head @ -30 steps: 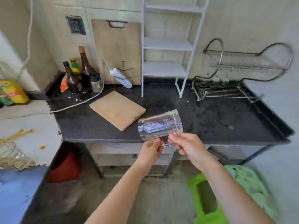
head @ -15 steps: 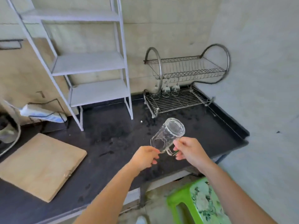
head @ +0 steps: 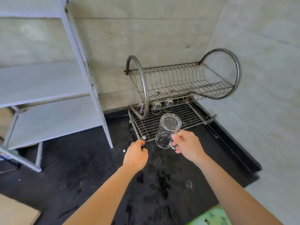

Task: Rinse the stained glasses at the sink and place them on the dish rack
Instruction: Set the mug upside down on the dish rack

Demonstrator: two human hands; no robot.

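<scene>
While our right hand (head: 188,142) grips the glass mug (head: 168,130) by its handle, mouth down, dish rack (head: 191,111) sits just beyond; left hand (head: 136,153) loosely curled, w/ nothing.

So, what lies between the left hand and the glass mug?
Head view: nothing but bare, wet black countertop. The left hand is off the glass mug, which the right hand holds.

A home kitchen: a wire dish rack (head: 181,88) on a dark countertop (head: 90,163) against tiled walls.
</scene>
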